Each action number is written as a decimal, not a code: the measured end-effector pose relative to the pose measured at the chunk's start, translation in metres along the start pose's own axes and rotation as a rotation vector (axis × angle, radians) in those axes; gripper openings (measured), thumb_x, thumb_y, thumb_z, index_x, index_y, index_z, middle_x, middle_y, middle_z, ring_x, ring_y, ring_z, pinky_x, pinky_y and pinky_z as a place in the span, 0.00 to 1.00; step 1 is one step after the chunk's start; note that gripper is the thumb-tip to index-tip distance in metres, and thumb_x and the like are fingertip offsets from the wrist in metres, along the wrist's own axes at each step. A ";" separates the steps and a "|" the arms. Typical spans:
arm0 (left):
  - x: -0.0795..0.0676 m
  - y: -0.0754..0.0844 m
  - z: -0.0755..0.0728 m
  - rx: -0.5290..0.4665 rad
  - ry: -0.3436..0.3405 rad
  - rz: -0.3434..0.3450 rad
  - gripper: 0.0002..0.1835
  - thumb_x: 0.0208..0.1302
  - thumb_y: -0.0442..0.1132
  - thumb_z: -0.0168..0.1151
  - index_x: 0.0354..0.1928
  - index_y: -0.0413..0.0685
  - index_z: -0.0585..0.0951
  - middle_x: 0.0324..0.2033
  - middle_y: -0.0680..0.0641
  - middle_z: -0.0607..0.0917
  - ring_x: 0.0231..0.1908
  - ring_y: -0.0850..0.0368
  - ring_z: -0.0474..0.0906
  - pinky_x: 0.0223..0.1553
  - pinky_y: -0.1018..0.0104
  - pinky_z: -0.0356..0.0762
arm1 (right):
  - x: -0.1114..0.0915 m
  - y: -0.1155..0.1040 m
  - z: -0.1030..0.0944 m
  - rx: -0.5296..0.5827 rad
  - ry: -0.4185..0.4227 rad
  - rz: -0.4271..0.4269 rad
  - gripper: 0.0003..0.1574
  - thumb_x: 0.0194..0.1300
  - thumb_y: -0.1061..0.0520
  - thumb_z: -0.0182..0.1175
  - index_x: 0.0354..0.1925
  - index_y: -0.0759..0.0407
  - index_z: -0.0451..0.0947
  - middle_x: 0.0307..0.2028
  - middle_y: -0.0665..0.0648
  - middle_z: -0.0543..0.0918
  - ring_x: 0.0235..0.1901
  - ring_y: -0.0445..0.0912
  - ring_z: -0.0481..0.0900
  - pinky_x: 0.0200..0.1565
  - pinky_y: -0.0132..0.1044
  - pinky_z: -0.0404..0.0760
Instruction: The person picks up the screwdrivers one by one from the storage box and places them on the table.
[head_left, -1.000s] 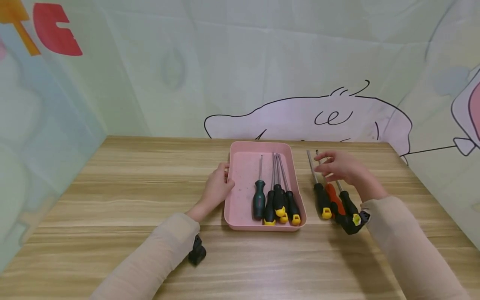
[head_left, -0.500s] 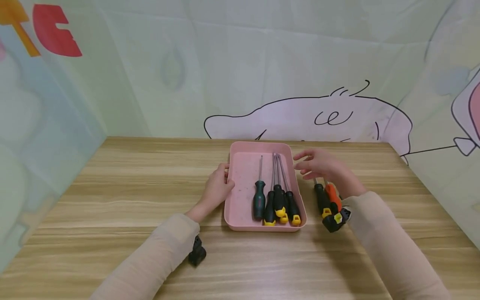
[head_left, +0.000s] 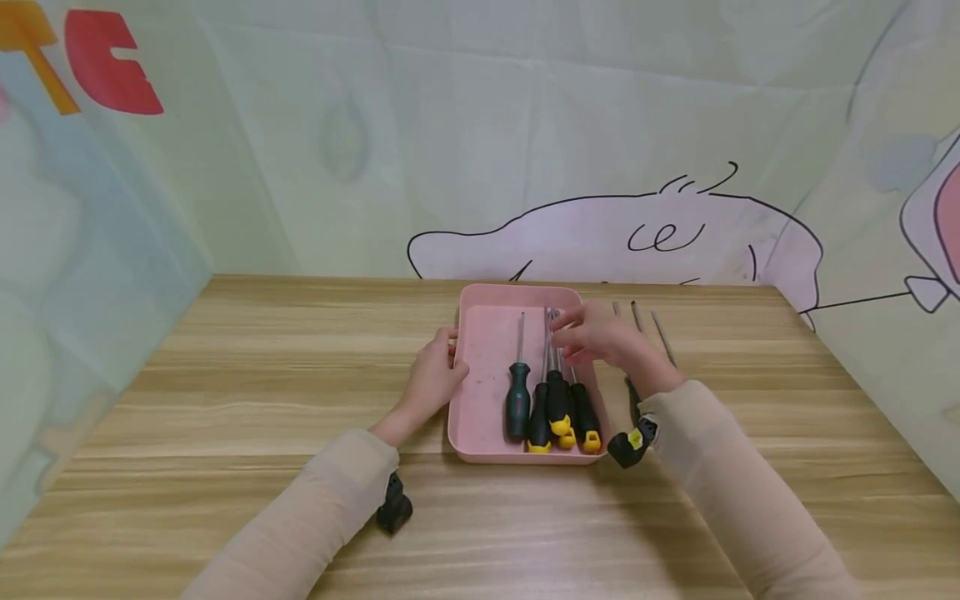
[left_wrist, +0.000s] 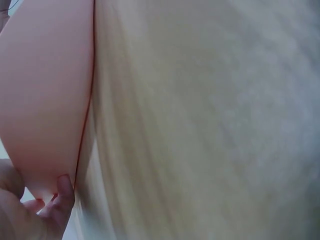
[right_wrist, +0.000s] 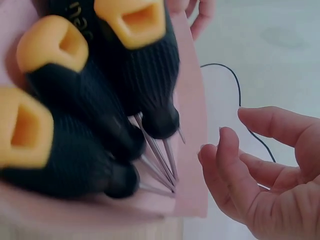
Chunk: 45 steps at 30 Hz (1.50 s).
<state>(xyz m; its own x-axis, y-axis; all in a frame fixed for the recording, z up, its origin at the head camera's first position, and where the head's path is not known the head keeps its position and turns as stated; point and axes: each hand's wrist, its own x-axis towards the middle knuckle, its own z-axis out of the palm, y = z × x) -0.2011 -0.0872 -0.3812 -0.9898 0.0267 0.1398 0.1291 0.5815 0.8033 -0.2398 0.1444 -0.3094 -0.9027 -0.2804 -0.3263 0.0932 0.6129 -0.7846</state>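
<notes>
Right wrist view gives me the fingers [right_wrist: 230,162] of the right hand [head_left: 609,340] first: they are loosely bent and spread away from the thumb, and I see nothing in the gap. From the head view I place them over the steel shafts of the black-and-yellow screwdrivers [head_left: 558,404], which lie bunched along the right side of the pink tray [head_left: 482,383]. I cannot tell how high they hang, though the wrist picture suggests no contact.

That is the change: a second ago this hand was above the loose screwdrivers [head_left: 664,337] right of the tray, and it has since crossed the right wall carrying nothing I can see. I read that as the work turning from the loose group to the one inside; the tools in the tray lie as they did.

Further out, the green screwdriver [head_left: 517,408] sits left of the bunch, just apart. The left hand [head_left: 430,372] pinches the left wall, thumb at the rim, unchanged, so I judge the tray well steadied on the tabletop [head_left: 300,367]. The forearm hides most of the loose handles from me.
</notes>
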 end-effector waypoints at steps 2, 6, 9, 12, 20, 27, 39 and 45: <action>0.000 0.000 0.000 0.000 0.002 0.002 0.24 0.57 0.27 0.53 0.58 0.33 0.68 0.37 0.38 0.79 0.32 0.50 0.75 0.33 0.61 0.76 | 0.002 -0.001 0.005 -0.008 0.009 0.006 0.24 0.63 0.60 0.58 0.55 0.69 0.71 0.41 0.64 0.76 0.32 0.50 0.76 0.38 0.38 0.81; 0.000 0.000 0.000 -0.003 0.006 0.011 0.24 0.56 0.27 0.54 0.57 0.33 0.68 0.37 0.38 0.80 0.33 0.49 0.75 0.34 0.60 0.76 | 0.004 -0.005 0.015 -0.016 0.011 0.032 0.23 0.61 0.59 0.60 0.54 0.67 0.73 0.40 0.65 0.77 0.30 0.49 0.77 0.38 0.37 0.81; 0.000 0.000 0.000 -0.005 0.006 0.013 0.24 0.55 0.27 0.54 0.57 0.33 0.68 0.37 0.38 0.80 0.33 0.49 0.75 0.35 0.59 0.76 | 0.006 -0.009 0.021 -0.015 -0.011 0.037 0.24 0.61 0.59 0.60 0.55 0.67 0.72 0.41 0.65 0.78 0.29 0.48 0.77 0.37 0.35 0.81; 0.000 0.000 0.000 -0.009 0.004 0.013 0.24 0.55 0.26 0.54 0.57 0.33 0.68 0.37 0.38 0.80 0.33 0.49 0.75 0.34 0.60 0.76 | 0.008 -0.012 0.027 -0.007 -0.015 0.026 0.25 0.61 0.59 0.61 0.55 0.67 0.71 0.41 0.65 0.77 0.30 0.49 0.77 0.37 0.35 0.81; 0.000 0.001 0.000 -0.013 -0.003 0.012 0.24 0.56 0.26 0.54 0.57 0.32 0.68 0.38 0.37 0.79 0.33 0.50 0.75 0.34 0.60 0.76 | 0.013 -0.015 0.036 0.018 0.036 0.052 0.24 0.59 0.61 0.63 0.53 0.69 0.71 0.35 0.63 0.77 0.26 0.48 0.77 0.35 0.34 0.81; 0.001 0.001 0.000 -0.007 0.001 0.016 0.24 0.56 0.27 0.54 0.57 0.33 0.68 0.37 0.38 0.79 0.32 0.50 0.74 0.34 0.60 0.75 | 0.016 -0.018 0.038 0.000 0.037 0.076 0.22 0.59 0.62 0.63 0.51 0.69 0.73 0.36 0.63 0.77 0.29 0.49 0.79 0.36 0.35 0.81; 0.001 -0.001 -0.001 0.005 -0.002 0.006 0.25 0.55 0.27 0.54 0.57 0.33 0.68 0.37 0.38 0.79 0.32 0.50 0.74 0.34 0.60 0.74 | 0.018 -0.020 0.048 -0.122 0.004 0.088 0.13 0.57 0.61 0.65 0.39 0.69 0.79 0.30 0.60 0.78 0.24 0.46 0.78 0.34 0.33 0.81; 0.001 -0.001 -0.001 0.005 0.010 0.017 0.25 0.54 0.27 0.54 0.57 0.33 0.69 0.37 0.37 0.80 0.32 0.50 0.74 0.34 0.58 0.74 | 0.018 -0.022 0.056 -0.170 -0.014 0.096 0.14 0.55 0.62 0.66 0.39 0.70 0.79 0.32 0.60 0.79 0.24 0.45 0.78 0.34 0.33 0.81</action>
<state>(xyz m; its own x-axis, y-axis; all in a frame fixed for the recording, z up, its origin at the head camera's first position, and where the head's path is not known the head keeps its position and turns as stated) -0.2019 -0.0884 -0.3816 -0.9869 0.0288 0.1590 0.1455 0.5853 0.7976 -0.2352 0.0847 -0.3274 -0.8872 -0.2243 -0.4031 0.1049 0.7528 -0.6498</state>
